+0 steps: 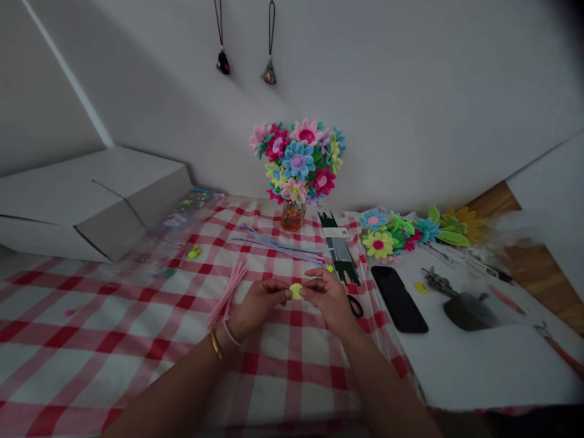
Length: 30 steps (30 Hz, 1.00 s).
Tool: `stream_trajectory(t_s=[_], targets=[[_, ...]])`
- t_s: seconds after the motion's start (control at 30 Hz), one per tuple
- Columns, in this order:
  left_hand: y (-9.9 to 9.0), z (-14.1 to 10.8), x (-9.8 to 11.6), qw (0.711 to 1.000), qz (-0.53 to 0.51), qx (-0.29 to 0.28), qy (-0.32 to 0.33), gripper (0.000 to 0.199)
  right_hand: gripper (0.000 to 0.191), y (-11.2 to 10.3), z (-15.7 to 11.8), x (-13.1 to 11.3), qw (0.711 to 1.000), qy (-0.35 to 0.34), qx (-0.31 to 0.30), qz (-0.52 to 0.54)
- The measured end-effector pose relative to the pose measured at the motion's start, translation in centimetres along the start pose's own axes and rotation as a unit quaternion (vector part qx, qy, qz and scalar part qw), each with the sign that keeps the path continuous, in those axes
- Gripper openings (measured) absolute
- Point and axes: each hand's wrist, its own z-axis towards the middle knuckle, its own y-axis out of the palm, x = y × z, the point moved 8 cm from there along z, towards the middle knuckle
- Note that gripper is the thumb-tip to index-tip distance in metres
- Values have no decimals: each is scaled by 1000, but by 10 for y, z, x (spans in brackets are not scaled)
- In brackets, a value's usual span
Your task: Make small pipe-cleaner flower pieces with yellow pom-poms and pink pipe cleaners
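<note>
A small yellow piece [296,291] is sitting between the fingertips of both hands, over the red-checked cloth [292,389], between the front and back edges of the table [451,380]. The left hand [269,295] is pinching its left end between thumb and forefinger, the other fingers curling behind. The right hand [325,296] is pinching its right end the same way, while its other fingers are reaching out over the cloth. Just beside the left wrist, a bundle of pink stems [229,291] is lying on the cloth; beside the right hand, a black loop handle [355,306] is showing partly. Farther toward the back edge, blue and lilac stems [278,244] are lying crosswise, with dark green stems [347,272] resting to their right. Near the back edge, a glass jar [292,217] is holding a bouquet [298,161]. A black phone [399,299] is lying toward the right edge, and a white box [98,201] is occupying the back left corner.
</note>
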Motion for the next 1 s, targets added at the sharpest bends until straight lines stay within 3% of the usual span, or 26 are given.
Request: stream_trajectory(t_s=[0.2, 0.67, 1.0], targets=[[6, -4, 7, 1000, -12, -15, 23, 15, 36, 1, 0, 3, 998, 36, -3, 59], [1, -1, 0, 994, 94, -19, 53, 17, 37, 4, 1, 10, 999, 28, -14, 44], [-5, 3, 0, 999, -13, 18, 31, 17, 46, 8, 1, 10, 998, 38, -22, 55]])
